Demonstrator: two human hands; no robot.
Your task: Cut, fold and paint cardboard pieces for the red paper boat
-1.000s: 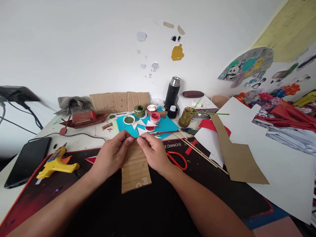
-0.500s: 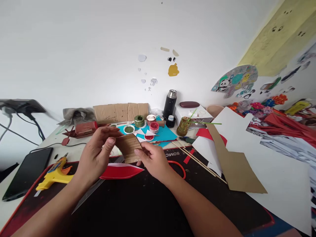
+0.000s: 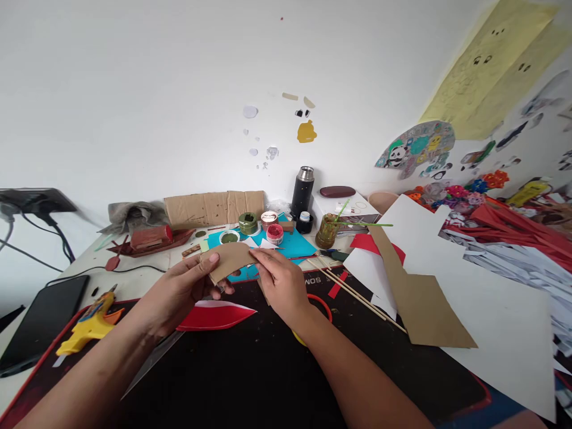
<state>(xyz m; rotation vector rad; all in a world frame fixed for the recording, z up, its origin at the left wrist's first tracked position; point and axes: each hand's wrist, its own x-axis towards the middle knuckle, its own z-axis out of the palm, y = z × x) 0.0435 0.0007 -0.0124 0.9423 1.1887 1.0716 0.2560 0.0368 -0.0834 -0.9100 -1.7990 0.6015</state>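
A small curved piece of brown cardboard is held up over the dark mat, bowed between both hands. My left hand pinches its left end, thumb on top and fingers underneath. At the right end, my right hand grips the edge between thumb and fingers. Below them a red and white boat-shaped paper piece lies on the mat. Scissors with red and yellow handles are partly hidden under my right hand and forearm.
To the left are a yellow glue gun, a black phone and a red-brown model boat. Paint jars stand behind on blue paper. Thin sticks, cut cardboard and white sheets lie to the right.
The cardboard has been turned, so its smooth face now shows instead of the ribbed one. My left fingers have moved from beside it to under its left end.
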